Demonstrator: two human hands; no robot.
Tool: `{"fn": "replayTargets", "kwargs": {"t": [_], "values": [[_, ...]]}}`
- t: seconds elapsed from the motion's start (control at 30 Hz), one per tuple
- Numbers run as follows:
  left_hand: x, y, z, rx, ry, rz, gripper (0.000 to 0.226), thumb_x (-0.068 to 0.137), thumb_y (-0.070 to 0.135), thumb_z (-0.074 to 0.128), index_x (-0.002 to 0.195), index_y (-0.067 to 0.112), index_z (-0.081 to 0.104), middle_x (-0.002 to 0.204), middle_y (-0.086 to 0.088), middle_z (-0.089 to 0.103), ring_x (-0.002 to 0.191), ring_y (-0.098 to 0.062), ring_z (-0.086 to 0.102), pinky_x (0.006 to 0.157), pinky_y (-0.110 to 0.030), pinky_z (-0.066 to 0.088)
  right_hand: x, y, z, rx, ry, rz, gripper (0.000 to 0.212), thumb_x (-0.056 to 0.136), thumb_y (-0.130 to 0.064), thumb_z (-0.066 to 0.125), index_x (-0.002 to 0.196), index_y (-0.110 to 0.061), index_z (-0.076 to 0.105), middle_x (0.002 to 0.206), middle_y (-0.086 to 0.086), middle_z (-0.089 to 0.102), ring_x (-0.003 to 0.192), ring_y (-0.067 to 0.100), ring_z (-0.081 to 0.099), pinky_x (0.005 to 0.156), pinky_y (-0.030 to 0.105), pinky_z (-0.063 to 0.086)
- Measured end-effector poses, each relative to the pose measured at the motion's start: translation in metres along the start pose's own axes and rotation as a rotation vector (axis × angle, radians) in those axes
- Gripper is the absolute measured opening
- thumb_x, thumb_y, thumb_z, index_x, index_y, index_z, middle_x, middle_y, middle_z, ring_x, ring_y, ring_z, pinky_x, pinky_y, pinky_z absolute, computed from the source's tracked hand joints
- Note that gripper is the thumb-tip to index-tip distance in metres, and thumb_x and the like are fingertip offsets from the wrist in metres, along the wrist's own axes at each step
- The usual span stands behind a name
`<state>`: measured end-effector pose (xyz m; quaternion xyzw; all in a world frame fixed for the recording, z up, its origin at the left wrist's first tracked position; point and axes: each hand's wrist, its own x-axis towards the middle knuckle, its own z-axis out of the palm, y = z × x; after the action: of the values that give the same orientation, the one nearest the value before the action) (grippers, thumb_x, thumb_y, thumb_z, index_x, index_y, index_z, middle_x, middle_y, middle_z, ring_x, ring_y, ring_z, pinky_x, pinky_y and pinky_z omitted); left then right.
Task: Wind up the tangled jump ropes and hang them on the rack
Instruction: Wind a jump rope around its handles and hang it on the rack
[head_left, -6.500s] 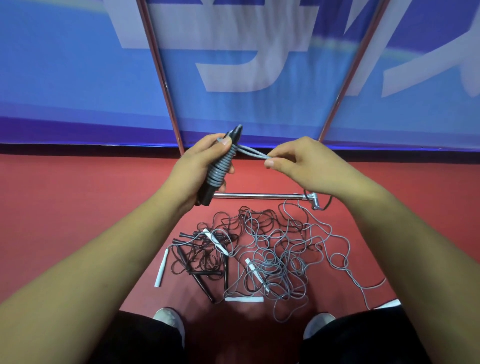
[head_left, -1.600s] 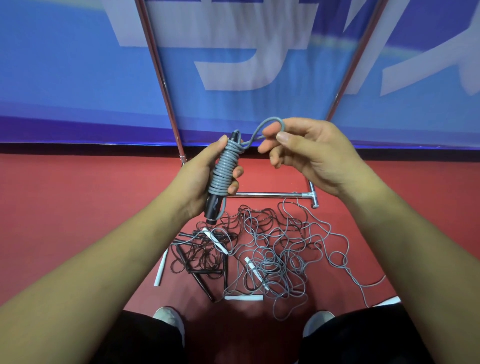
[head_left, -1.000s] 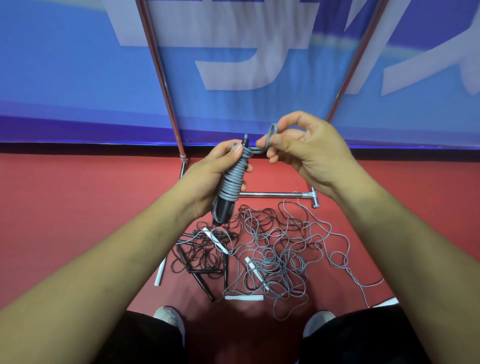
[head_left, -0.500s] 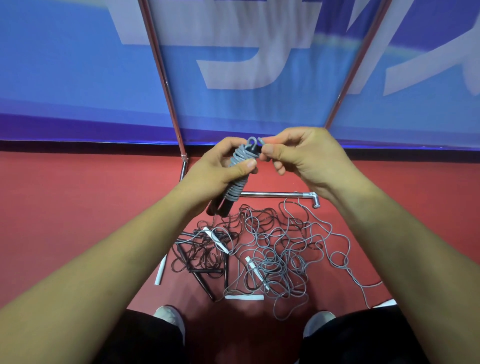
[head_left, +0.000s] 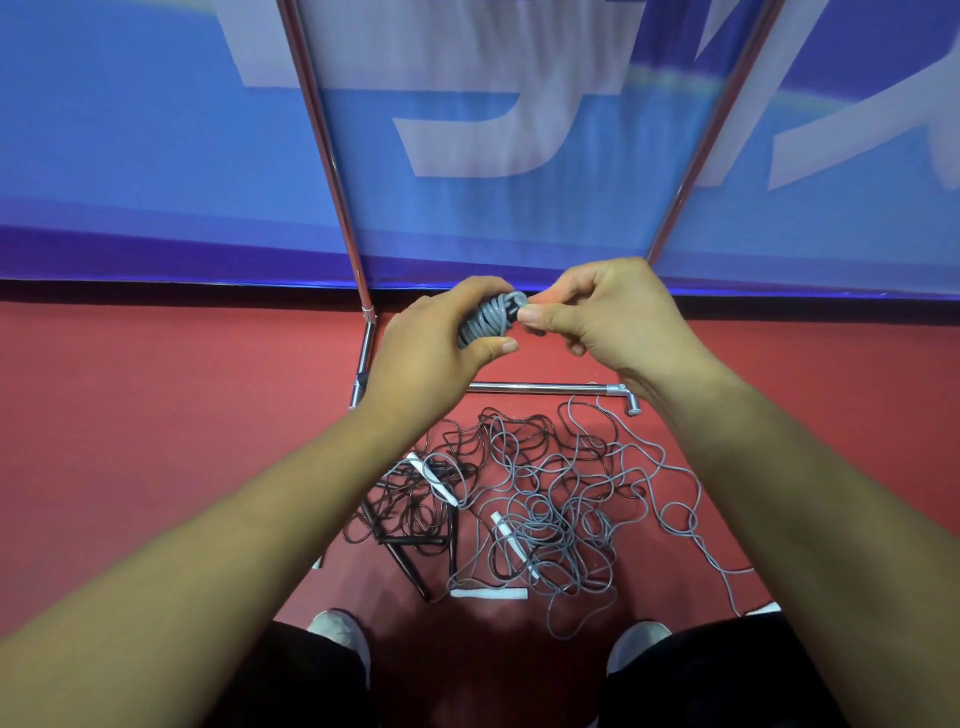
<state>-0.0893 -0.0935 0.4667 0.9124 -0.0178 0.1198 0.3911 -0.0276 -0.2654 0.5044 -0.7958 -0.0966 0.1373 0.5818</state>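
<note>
- The wound grey rope (head_left: 485, 326) is clamped in the left hand (head_left: 431, 343), with fingers and thumb curled round its coils.
- The end loop (head_left: 513, 299) at the top of that bundle is pinched by the right hand (head_left: 602, 317), just beside the left hand's fingertips.
- The step in hand is judged to be the locking of this last loop. The coils are best kept squeezed so that no turn slips. The loop is best drawn snug and held under tension until it is seated.
- The bundle is not yet hung: the rack (head_left: 545, 386) is seen beyond and below both hands, with 2 uprights rising behind them.
- The tangled pile (head_left: 540, 512) of grey and black cord is spread on the floor (head_left: 156, 415), below both hands and nearer the feet.
- The lower part of the bundle is covered by the left palm, so its handles are mostly hidden.
- Whether the loop is passed over a handle tip or under a coil cannot be told.
- The rack's top is cut off, and the ropes in the pile cannot be counted.
</note>
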Motion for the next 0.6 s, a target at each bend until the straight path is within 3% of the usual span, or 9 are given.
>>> {"fn": "replayTargets", "kwargs": {"t": [0.17, 0.3, 0.6], "values": [[-0.0025, 0.0037, -0.0006, 0.108, 0.022, 0.024, 0.055, 0.079, 0.052, 0.065, 0.131, 0.042, 0.053, 0.118, 0.012, 0.069, 0.100, -0.022, 0.060, 0.089, -0.047, 0.049, -0.0009, 0.0002, 0.0033, -0.031, 0.041, 0.029, 0.016, 0.073, -0.010, 0.086, 0.073, -0.001, 0.073, 0.068, 0.013, 0.071, 0.043, 0.009, 0.046, 0.046, 0.023, 0.039], [-0.0032, 0.0067, -0.0001, 0.137, 0.026, 0.031, 0.046, 0.080, 0.051, 0.065, 0.124, 0.044, 0.054, 0.109, 0.012, 0.070, 0.093, -0.023, 0.058, 0.085, -0.047, 0.049, -0.0015, -0.0004, 0.0038, -0.041, 0.043, 0.057, 0.017, 0.074, -0.012, 0.085, 0.069, -0.002, 0.072, 0.062, 0.010, 0.069, 0.042, 0.011, 0.044, 0.045, 0.023, 0.040], [-0.0046, 0.0084, 0.0052, 0.192, 0.074, -0.008, 0.044, 0.084, 0.041, 0.075, 0.125, 0.040, 0.059, 0.101, 0.009, 0.070, 0.095, -0.022, 0.057, 0.084, -0.041, 0.044, 0.0010, 0.0016, 0.0095, -0.143, 0.100, 0.070, 0.019, 0.074, -0.012, 0.083, 0.063, -0.003, 0.069, 0.067, 0.023, 0.070, 0.043, 0.018, 0.052, 0.053, 0.032, 0.047]]}}
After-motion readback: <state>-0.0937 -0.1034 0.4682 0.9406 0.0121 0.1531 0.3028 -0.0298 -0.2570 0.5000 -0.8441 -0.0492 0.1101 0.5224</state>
